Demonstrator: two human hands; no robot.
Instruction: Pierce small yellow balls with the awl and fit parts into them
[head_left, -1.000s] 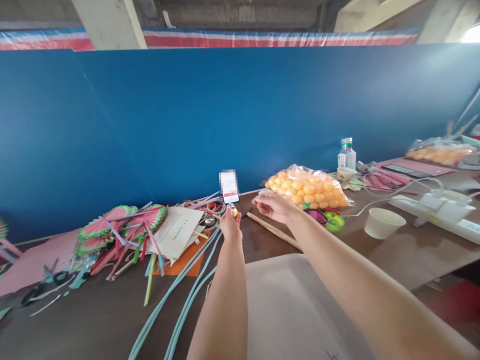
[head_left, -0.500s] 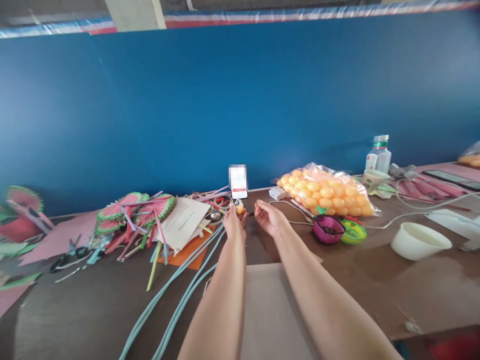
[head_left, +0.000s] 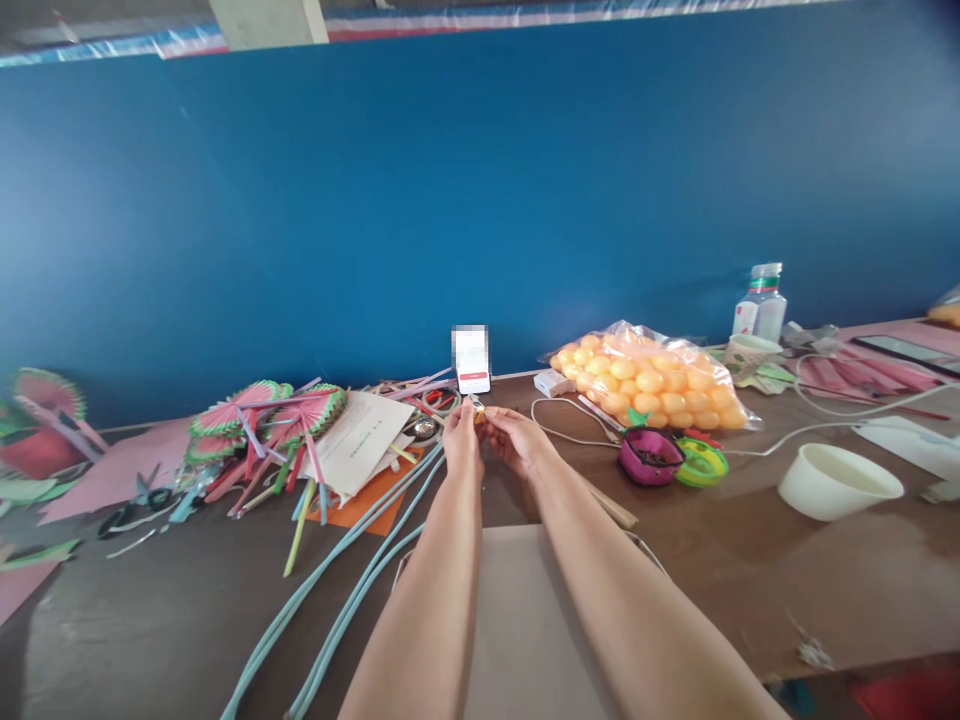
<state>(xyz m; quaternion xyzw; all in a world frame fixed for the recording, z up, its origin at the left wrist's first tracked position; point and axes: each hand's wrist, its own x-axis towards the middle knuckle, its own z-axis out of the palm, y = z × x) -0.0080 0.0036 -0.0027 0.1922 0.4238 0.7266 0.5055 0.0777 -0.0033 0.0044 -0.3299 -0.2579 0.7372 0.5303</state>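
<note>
In front of the phone (head_left: 472, 360), my left hand (head_left: 463, 440) is closed around a small yellow-and-white object (head_left: 478, 410). Its exact kind is too small to make out. The fingertips of my right hand (head_left: 517, 437) are pinched together at the same object, from its right side. Both forearms reach over a grey-beige board (head_left: 517, 600) at the table's front. Pale blue cords (head_left: 337, 575) run past my left forearm. The lower part of the small object is hidden by my fingers.
Melon-patterned paper fans (head_left: 315, 415), papers (head_left: 367, 440) and scissors (head_left: 142, 500) lie left. To the right are a clear bag of orange balls (head_left: 645, 380), a purple bowl (head_left: 651, 458), a green dish (head_left: 702, 463), a white tub (head_left: 838, 485) and a bottle (head_left: 761, 305).
My right hand has moved left, from apart to meeting the small object at my left hand. The camera view has shifted slightly.
</note>
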